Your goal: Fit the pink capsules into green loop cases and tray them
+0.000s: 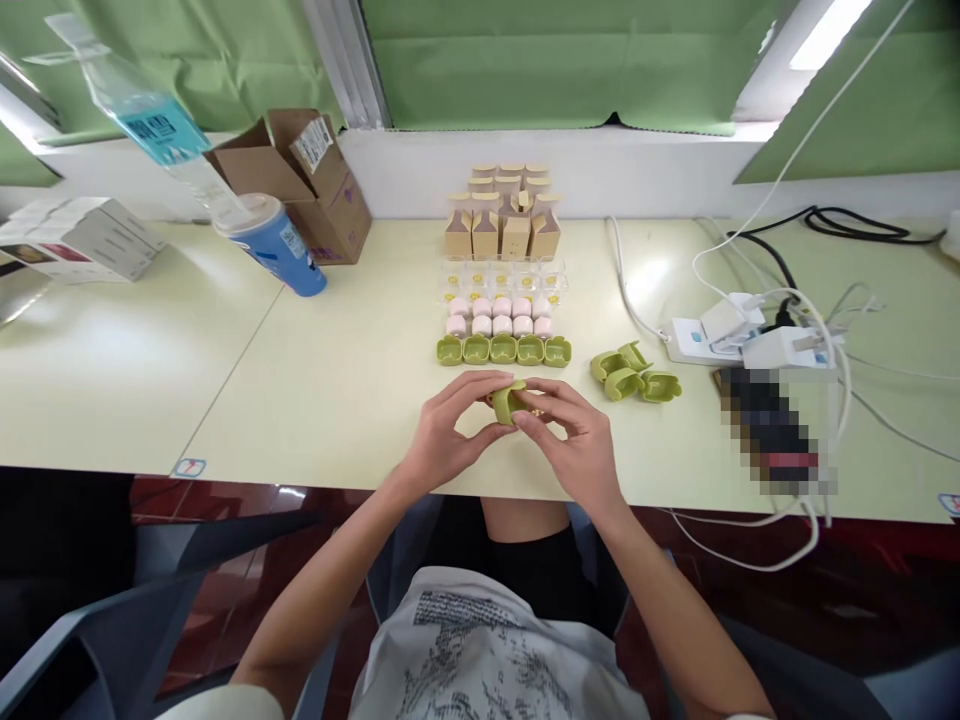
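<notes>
My left hand (448, 432) and my right hand (574, 440) meet above the near edge of the pale table (337, 380). Together they pinch a small green plastic piece (507, 401) between fingertips and thumbs. Just beyond them lies a row of several green pieces (503, 350). Behind that row sit two rows of pink pieces (500, 316), then clear pieces with yellow marks (502, 281). Small tan boxes (504, 215) stand in a stack at the back. Three loose green pieces (634, 373) lie to the right of my right hand.
A blue cup (279, 245) and a tilted plastic bottle (150, 125) stand at the left, next to an open cardboard box (307, 180) and a white box (79, 238). A white power strip (739, 335) with cables lies at the right, beside a blurred dark object (772, 430).
</notes>
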Motion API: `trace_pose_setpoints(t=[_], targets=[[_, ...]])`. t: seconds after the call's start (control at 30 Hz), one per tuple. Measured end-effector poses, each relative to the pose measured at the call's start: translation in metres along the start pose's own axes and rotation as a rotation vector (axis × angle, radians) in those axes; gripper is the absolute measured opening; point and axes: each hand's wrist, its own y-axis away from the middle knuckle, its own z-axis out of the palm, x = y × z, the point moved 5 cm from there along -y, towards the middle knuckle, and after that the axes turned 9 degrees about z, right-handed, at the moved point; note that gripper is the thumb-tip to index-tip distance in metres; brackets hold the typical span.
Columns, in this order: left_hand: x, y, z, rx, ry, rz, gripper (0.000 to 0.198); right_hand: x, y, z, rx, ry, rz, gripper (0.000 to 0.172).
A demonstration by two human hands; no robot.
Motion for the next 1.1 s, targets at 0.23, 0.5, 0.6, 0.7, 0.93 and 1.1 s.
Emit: trace_pose_setpoints(t=[0.23,0.5,0.6,0.7,0.93,1.1], targets=[[0.003,0.002,-0.001,-0.002,-0.132,0.257,0.058,0.002,-0.005,0.01,0.094,-0.024,0.032,0.012],[0.002,0.006,-0.003,-0.08,-0.191,0.311,0.067,-0.004,-0.009,0.009,-0.012,0.22,-0.234,0.015],[0.001,0.011,-0.001,-0.147,-0.246,0.311,0.069,-0.002,-0.009,0.01,-0.033,0.297,-0.284,0.017],[0.001,0.014,-0.001,-0.175,-0.293,0.321,0.069,0.001,-0.009,0.009,-0.045,0.278,-0.285,0.02],[0.006,0.013,-0.004,-0.24,-0.399,0.378,0.064,0.006,-0.006,0.007,-0.066,0.271,-0.343,0.019],[0.012,0.013,0.0,-0.245,-0.451,0.407,0.058,0.009,-0.004,0.007,-0.04,0.279,-0.371,0.018]])
